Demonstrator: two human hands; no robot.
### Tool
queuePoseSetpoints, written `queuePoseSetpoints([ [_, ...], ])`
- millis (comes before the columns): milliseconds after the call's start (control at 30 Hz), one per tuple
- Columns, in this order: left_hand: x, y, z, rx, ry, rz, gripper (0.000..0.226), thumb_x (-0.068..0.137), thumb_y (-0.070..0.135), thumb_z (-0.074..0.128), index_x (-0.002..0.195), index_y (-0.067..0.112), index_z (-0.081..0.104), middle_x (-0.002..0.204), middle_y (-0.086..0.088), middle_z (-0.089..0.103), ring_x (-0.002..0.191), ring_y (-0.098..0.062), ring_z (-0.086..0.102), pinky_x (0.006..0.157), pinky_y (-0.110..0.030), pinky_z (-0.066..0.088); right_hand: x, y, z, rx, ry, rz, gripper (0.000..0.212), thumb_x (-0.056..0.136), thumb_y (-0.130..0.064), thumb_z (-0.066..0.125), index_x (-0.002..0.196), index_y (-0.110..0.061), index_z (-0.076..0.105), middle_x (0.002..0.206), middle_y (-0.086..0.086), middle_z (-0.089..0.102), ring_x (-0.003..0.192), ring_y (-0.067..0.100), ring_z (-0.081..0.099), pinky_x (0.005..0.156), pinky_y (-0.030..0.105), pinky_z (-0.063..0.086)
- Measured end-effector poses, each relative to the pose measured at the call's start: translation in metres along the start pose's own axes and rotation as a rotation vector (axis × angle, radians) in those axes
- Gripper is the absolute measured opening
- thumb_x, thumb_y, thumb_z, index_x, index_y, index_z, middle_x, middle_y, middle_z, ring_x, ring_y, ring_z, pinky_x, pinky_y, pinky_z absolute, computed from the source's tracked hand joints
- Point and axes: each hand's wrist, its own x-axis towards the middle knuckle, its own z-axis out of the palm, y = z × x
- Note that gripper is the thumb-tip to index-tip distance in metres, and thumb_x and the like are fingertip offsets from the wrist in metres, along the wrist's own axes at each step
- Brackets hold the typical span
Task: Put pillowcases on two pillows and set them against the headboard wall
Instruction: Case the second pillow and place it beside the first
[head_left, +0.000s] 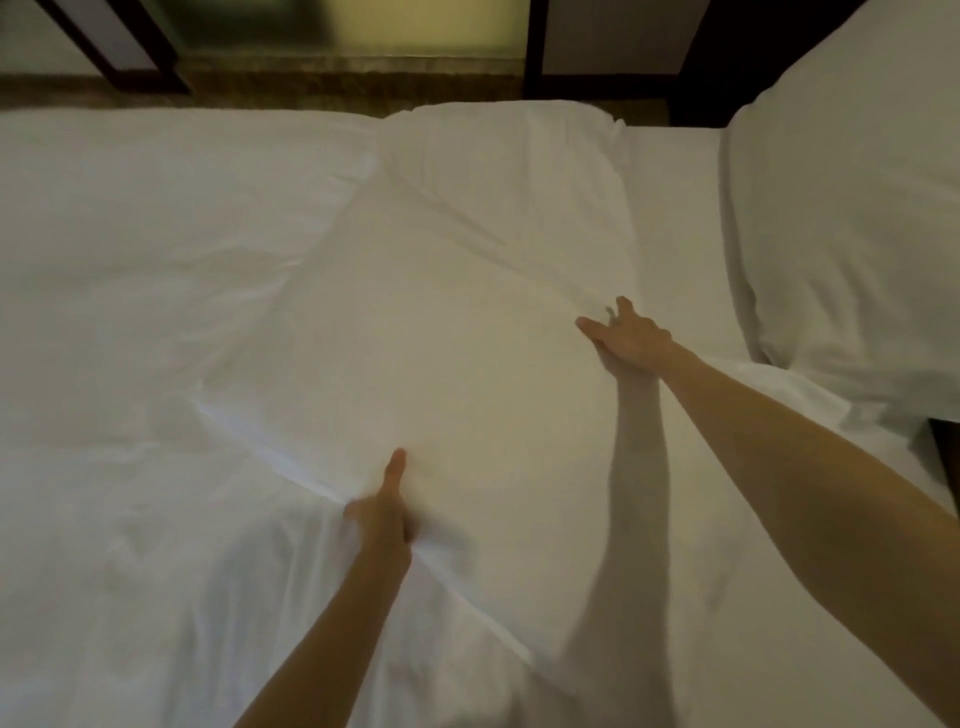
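A large white pillow in a white pillowcase (457, 322) lies flat across the middle of the bed, its far end near the bed's far edge. My left hand (383, 506) grips its near left edge, thumb on top and fingers tucked under the fabric. On the pillow's right edge rests my right hand (626, 338), fingers spread and pinching a fold of the case. A second white pillow (852, 234) stands at the right, leaning upright at the bed's head end.
The white duvet (130, 312) covers the bed to the left and near me, with soft wrinkles. Beyond the far edge are a brown floor strip (337, 83), dark furniture legs and a glowing glass panel. A dark gap (943, 457) shows under the right pillow.
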Motion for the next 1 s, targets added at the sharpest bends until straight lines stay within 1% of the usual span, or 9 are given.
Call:
queuePoseSetpoints([
  [200, -0.005, 0.022, 0.014, -0.089, -0.248, 0.102, 0.052, 0.082, 0.025, 0.063, 0.127, 0.0, 0.056, 0.131, -0.019, 0.059, 0.116, -0.032, 0.057, 0.104, -0.044, 0.044, 0.008, -0.004, -0.009, 0.091, -0.093, -0.015, 0.082, 0.074, -0.058, 0.066, 0.132, -0.002, 0.046, 0.135, 0.016, 0.053, 0.121, 0.035, 0.051, 0.099, 0.042, 0.039],
  [300, -0.023, 0.026, 0.015, -0.172, -0.334, 0.05, 0.029, 0.079, 0.02, 0.06, 0.106, 0.009, 0.066, 0.111, -0.012, 0.066, 0.104, -0.03, 0.059, 0.088, -0.041, 0.05, -0.005, -0.004, -0.019, 0.323, -0.124, -0.033, 0.068, 0.068, -0.039, 0.078, 0.119, 0.0, 0.056, 0.112, 0.011, 0.058, 0.096, 0.028, 0.058, 0.07, 0.033, 0.046],
  [400, -0.044, 0.025, 0.008, -0.21, -0.419, 0.01, 0.013, 0.077, 0.019, 0.06, 0.088, 0.017, 0.067, 0.08, 0.0, 0.07, 0.079, -0.02, 0.064, 0.065, -0.03, 0.05, -0.023, 0.002, -0.026, 0.434, -0.119, -0.041, 0.063, 0.064, -0.026, 0.081, 0.115, 0.002, 0.057, 0.114, 0.016, 0.061, 0.099, 0.032, 0.061, 0.078, 0.04, 0.051],
  [467, -0.06, 0.025, 0.0, -0.222, -0.486, -0.01, 0.011, 0.077, 0.019, 0.06, 0.085, 0.018, 0.068, 0.071, 0.002, 0.071, 0.067, -0.016, 0.067, 0.061, -0.027, 0.052, -0.039, 0.009, -0.036, 0.5, -0.094, -0.056, 0.065, 0.059, -0.023, 0.081, 0.115, 0.002, 0.059, 0.117, 0.019, 0.063, 0.102, 0.035, 0.064, 0.087, 0.044, 0.053],
  [533, -0.079, 0.024, -0.004, -0.225, -0.539, -0.008, 0.02, 0.076, 0.02, 0.061, 0.094, 0.016, 0.068, 0.08, -0.001, 0.07, 0.074, -0.018, 0.067, 0.071, -0.031, 0.054, -0.056, 0.019, -0.048, 0.542, -0.04, -0.074, 0.071, 0.056, -0.024, 0.081, 0.118, 0.002, 0.059, 0.118, 0.02, 0.063, 0.102, 0.033, 0.064, 0.087, 0.042, 0.054],
  [633, -0.106, 0.023, -0.002, -0.233, -0.584, 0.02, 0.024, 0.077, 0.018, 0.058, 0.1, 0.012, 0.065, 0.078, -0.002, 0.068, 0.075, -0.02, 0.064, 0.072, -0.032, 0.053, -0.086, 0.036, -0.069, 0.556, 0.079, -0.117, 0.049, 0.057, -0.022, 0.079, 0.099, 0.002, 0.069, 0.092, 0.013, 0.071, 0.074, 0.024, 0.065, 0.061, 0.021, 0.05],
  [767, -0.14, 0.019, 0.006, -0.197, -0.641, 0.039, 0.022, 0.076, 0.012, 0.051, 0.094, 0.01, 0.063, 0.08, -0.005, 0.062, 0.074, -0.023, 0.06, 0.076, -0.035, 0.051, -0.135, 0.068, -0.096, 0.608, 0.226, -0.12, 0.017, 0.058, -0.016, 0.078, 0.067, -0.007, 0.066, 0.064, -0.002, 0.061, 0.057, 0.015, 0.056, 0.044, 0.015, 0.039],
  [867, -0.168, 0.01, 0.016, -0.128, -0.658, 0.017, 0.012, 0.073, 0.008, 0.044, 0.066, 0.01, 0.054, 0.052, 0.0, 0.055, 0.054, -0.019, 0.055, 0.06, -0.026, 0.049, -0.176, 0.101, -0.118, 0.654, 0.329, -0.09, 0.017, 0.059, -0.018, 0.077, 0.071, -0.013, 0.066, 0.07, 0.001, 0.062, 0.062, 0.017, 0.058, 0.05, 0.022, 0.041],
  [1000, -0.2, -0.011, 0.039, -0.053, -0.723, 0.006, 0.035, 0.074, 0.003, 0.035, 0.043, 0.01, 0.05, 0.035, 0.002, 0.046, 0.032, -0.014, 0.05, 0.047, -0.016, 0.049, -0.232, 0.15, -0.151, 0.706, 0.487, -0.061, 0.031, 0.056, -0.02, 0.076, 0.082, -0.004, 0.072, 0.087, 0.015, 0.074, 0.079, 0.032, 0.069, 0.069, 0.042, 0.056],
])
